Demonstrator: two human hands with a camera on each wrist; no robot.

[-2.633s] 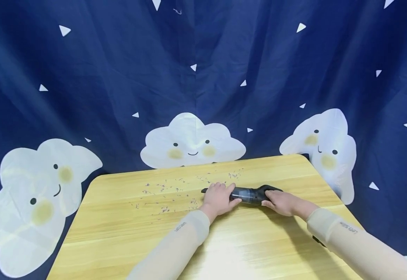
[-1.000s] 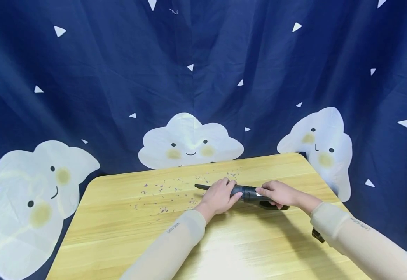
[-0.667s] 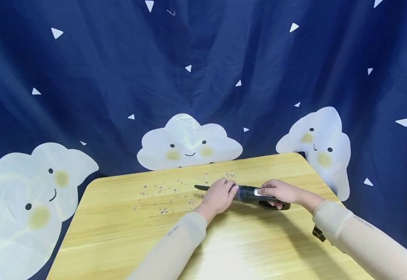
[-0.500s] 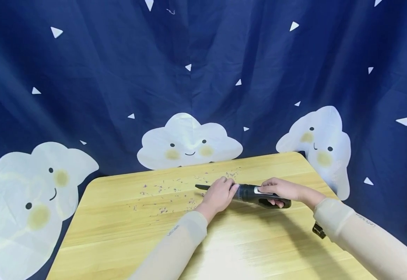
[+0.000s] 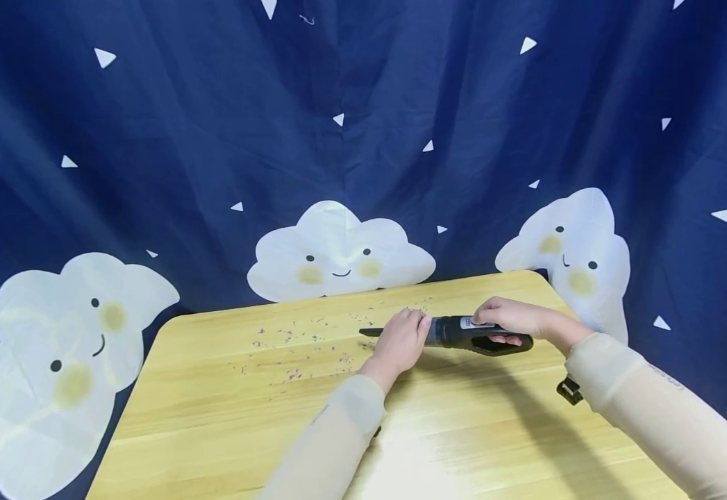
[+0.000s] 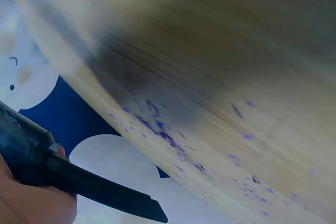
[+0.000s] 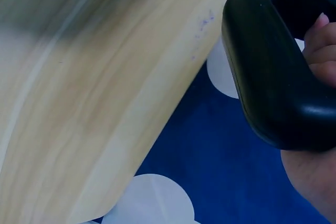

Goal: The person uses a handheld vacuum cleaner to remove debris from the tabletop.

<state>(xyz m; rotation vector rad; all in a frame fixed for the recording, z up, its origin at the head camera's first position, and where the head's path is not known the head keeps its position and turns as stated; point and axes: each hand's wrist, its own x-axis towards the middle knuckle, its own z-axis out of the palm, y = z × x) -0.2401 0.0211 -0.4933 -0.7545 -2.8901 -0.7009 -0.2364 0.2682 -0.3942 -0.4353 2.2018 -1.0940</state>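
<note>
A black handheld vacuum cleaner [image 5: 453, 333] is held level above the table, its narrow nozzle [image 5: 371, 332] pointing left. My left hand [image 5: 399, 342] grips the front end, just behind the nozzle. Around the looped handle curl the fingers of my right hand [image 5: 513, 321], with the thumb on top by a light panel [image 5: 468, 322]. In the left wrist view the slanted nozzle tip [image 6: 152, 211] shows past the left hand [image 6: 37, 203]. The handle's rounded back [image 7: 257, 66] fills the right of the right wrist view. Small purple scraps [image 5: 293, 375] lie scattered left of and behind the nozzle.
The wooden table [image 5: 213, 430] has rounded far corners. Directly behind it hangs a blue curtain [image 5: 213, 139] with white clouds and triangles. A small black object [image 5: 569, 391] shows beneath the right sleeve.
The right hand has shifted its hold along the handle, thumb now by the light panel. The vacuum has turned, and its handle end has lifted and moved right. The scraps look unchanged.
</note>
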